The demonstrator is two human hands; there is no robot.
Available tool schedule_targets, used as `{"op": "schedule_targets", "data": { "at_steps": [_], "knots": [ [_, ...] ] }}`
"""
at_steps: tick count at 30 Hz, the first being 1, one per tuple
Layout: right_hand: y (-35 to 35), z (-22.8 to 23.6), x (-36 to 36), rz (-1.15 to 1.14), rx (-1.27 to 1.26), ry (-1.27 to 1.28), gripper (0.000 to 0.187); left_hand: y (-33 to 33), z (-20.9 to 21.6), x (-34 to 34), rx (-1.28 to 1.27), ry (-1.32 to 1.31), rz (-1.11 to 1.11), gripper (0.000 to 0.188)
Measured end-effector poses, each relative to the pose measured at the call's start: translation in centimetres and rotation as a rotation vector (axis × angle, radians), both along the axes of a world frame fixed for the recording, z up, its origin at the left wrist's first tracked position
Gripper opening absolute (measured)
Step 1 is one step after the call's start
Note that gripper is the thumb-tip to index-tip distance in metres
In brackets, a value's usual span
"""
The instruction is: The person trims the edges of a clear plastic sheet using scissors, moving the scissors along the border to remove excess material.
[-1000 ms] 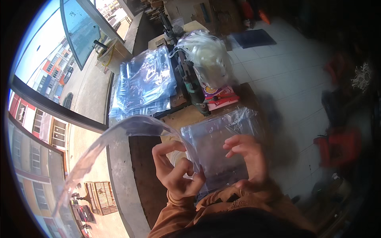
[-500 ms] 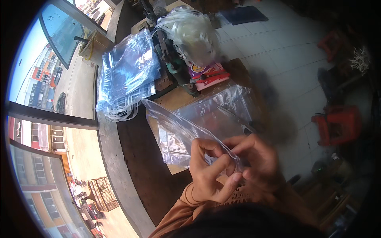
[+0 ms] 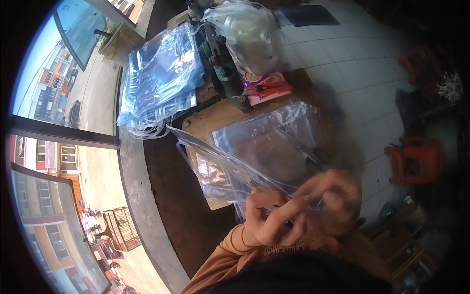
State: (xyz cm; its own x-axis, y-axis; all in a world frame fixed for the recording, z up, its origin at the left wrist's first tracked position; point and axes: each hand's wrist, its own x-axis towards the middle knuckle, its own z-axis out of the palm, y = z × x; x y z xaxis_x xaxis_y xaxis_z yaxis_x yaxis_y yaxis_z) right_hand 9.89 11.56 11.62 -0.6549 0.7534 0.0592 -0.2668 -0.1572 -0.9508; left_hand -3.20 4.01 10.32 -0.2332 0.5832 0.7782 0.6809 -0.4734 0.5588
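Note:
Both my hands are closed on the near corner of a clear plastic bag [image 3: 230, 161], which stretches away to the far left above the worktable. My left hand [image 3: 271, 215] pinches its edge with bent fingers. Right beside it, my right hand [image 3: 335, 198] grips the same corner, slightly blurred. Under the held bag, another clear plastic bag [image 3: 264, 132] lies flat on the wooden tabletop [image 3: 196, 122]. A pair of scissors [image 3: 309, 158] with dark handles rests on that flat bag, near my right hand.
A stack of clear plastic bags [image 3: 164, 73] lies at the far left beside a green metal machine [image 3: 227, 73]. Behind the table sits a bundle of whitish strips [image 3: 249, 36], with red-handled pliers [image 3: 269, 90] before it. A red stool [image 3: 416, 161] stands right; the window ledge [image 3: 134, 181] runs left.
Both hands have moved a little to the right with the bag's corner. The right hand has turned and risen slightly, and the scissors show more plainly.

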Motion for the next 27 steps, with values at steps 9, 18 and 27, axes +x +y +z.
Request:
{"op": "schedule_targets", "data": {
  "at_steps": [9,18,27],
  "knots": [
    [0.1,-1.4,-0.1,-0.128,-0.208,0.048,0.028,0.0,-0.2,-0.8,0.047,0.198,-0.031,0.040],
    [0.7,-1.3,0.2,-0.129,-0.284,0.050,0.028,-0.8,0.1,-0.4,-0.036,0.271,0.048,0.043],
    [1.0,-1.5,0.1,-0.485,0.732,0.015,0.031,0.2,0.2,-1.3,-0.129,0.289,0.052,0.034]
  ]
}}
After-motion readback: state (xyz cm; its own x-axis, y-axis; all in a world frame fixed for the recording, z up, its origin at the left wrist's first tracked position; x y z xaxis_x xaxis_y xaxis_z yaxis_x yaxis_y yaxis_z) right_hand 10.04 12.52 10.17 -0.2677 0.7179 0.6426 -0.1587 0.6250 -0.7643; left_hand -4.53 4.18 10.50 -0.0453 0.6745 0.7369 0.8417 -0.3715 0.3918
